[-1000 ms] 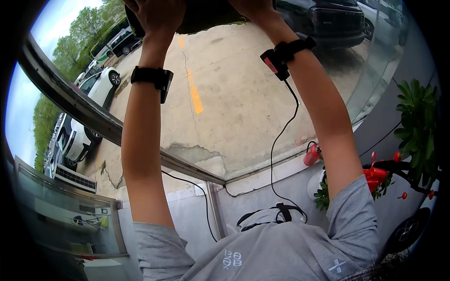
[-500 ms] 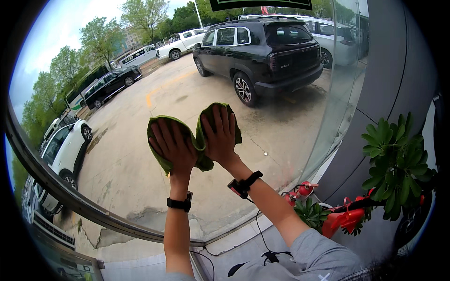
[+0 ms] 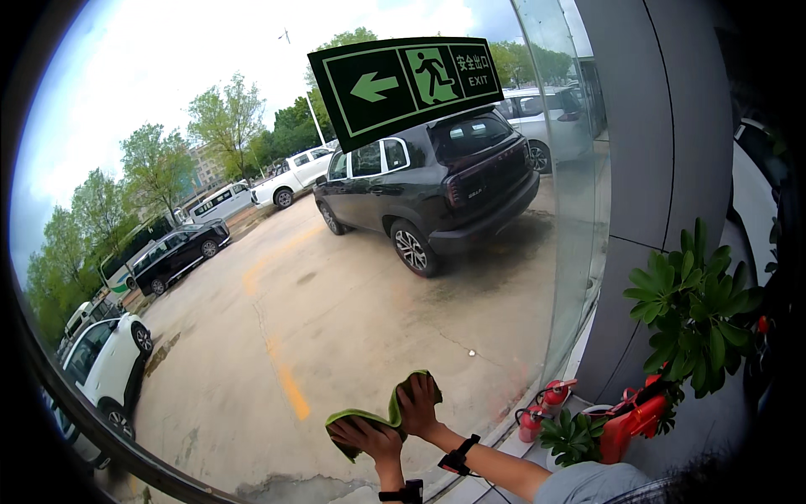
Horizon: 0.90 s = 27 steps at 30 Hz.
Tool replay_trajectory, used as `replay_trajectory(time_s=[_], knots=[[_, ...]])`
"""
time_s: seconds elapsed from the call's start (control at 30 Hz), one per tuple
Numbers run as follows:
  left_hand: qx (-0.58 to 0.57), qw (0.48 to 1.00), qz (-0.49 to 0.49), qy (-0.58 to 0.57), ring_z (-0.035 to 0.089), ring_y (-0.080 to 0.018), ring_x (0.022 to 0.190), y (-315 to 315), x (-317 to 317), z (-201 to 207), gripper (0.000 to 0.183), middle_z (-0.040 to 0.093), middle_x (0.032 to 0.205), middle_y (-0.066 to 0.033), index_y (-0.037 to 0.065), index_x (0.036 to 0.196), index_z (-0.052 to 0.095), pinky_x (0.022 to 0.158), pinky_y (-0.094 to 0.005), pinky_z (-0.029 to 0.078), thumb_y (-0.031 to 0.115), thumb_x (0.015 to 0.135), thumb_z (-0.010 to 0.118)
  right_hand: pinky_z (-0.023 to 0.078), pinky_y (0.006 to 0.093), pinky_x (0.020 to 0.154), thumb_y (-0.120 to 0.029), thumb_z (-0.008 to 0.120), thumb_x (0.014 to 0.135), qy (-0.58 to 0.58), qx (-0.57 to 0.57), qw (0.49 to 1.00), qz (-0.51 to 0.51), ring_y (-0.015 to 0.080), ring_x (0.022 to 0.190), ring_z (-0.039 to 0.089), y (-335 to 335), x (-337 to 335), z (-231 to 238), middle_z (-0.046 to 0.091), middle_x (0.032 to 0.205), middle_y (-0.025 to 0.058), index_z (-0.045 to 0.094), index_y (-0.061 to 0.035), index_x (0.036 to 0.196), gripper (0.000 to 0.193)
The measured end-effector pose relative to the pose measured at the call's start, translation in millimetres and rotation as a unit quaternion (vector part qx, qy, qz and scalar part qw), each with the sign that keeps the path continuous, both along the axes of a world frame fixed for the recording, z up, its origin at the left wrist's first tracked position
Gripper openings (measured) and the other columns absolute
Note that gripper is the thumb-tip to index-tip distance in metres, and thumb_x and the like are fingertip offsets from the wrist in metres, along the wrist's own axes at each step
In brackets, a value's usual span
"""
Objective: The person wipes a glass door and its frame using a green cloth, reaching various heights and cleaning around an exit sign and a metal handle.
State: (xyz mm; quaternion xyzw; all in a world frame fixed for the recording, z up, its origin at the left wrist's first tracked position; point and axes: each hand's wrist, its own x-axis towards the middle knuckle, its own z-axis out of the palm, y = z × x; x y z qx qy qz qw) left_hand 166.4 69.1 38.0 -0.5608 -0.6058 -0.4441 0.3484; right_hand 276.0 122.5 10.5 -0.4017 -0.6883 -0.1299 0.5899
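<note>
A green cloth [image 3: 393, 417] lies against the window glass [image 3: 336, 336], low in the view, its edges curling up around my fingers. My left hand [image 3: 369, 437] presses flat on its left part, fingers side by side. A little higher and to the right, my right hand [image 3: 417, 409] holds the other part of the cloth, fingers stretched upward. Between the hands the cloth folds into a dip. Both wrists carry black straps with small devices; the left one is partly cut off by the lower edge.
A green-and-black exit sign [image 3: 411, 88] is on the glass above. To the right stand red fire extinguishers [image 3: 554, 392], a leafy plant [image 3: 693, 311] with red ribbon [image 3: 634, 424], and a grey pillar [image 3: 638, 168]. Outside, a black SUV [image 3: 428, 185] and other vehicles are parked.
Both hands have slid down the glass with the cloth, ending nearer the lower edge. The view has tilted upward, bringing the whole exit sign and more sky into the picture.
</note>
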Motion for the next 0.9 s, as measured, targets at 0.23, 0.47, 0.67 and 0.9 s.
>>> replay_trajectory(time_s=[0.23,0.47,0.67,0.9], knots=[[0.010,0.998,-0.050,-0.022,0.012,-0.0466,0.145,9,30,184,0.061,0.022,0.154,-0.0268,-0.005,0.140,0.038,0.113,-0.0634,0.003,0.011,0.082,0.047,0.021,0.0572,0.113,-0.029,0.051,0.093,-0.059,0.112,0.992,-0.022,0.0404,0.138,0.031,22,41,218,0.034,0.150,0.0187,0.051,-0.0167,0.138,0.048],[0.100,0.991,-0.089,-0.001,0.014,-0.0327,0.148,33,88,318,0.063,0.024,0.157,-0.0159,0.001,0.144,0.038,0.116,-0.0568,0.006,0.004,0.081,0.042,0.016,0.0541,0.116,-0.028,0.053,0.088,-0.155,0.210,0.965,0.004,0.0391,0.144,0.023,39,85,364,0.027,0.154,0.0191,0.045,-0.0154,0.142,0.056],[0.198,0.973,-0.115,0.021,0.020,-0.0291,0.147,72,119,395,0.061,0.030,0.154,-0.0131,0.003,0.143,0.042,0.117,-0.0542,0.010,0.005,0.082,0.045,0.016,0.0524,0.116,-0.024,0.057,0.084,-0.185,0.268,0.945,0.012,0.0388,0.145,0.020,73,120,443,0.025,0.155,0.0184,0.042,-0.0138,0.144,0.063],[0.247,0.960,-0.106,0.073,0.020,-0.0301,0.146,95,151,452,0.060,0.031,0.153,-0.0163,-0.002,0.142,0.041,0.118,-0.0526,0.013,0.007,0.082,0.045,0.016,0.0522,0.117,-0.024,0.060,0.082,-0.154,0.300,0.941,0.000,0.0378,0.145,0.018,93,155,500,0.024,0.156,0.0184,0.039,-0.0144,0.146,0.068]])
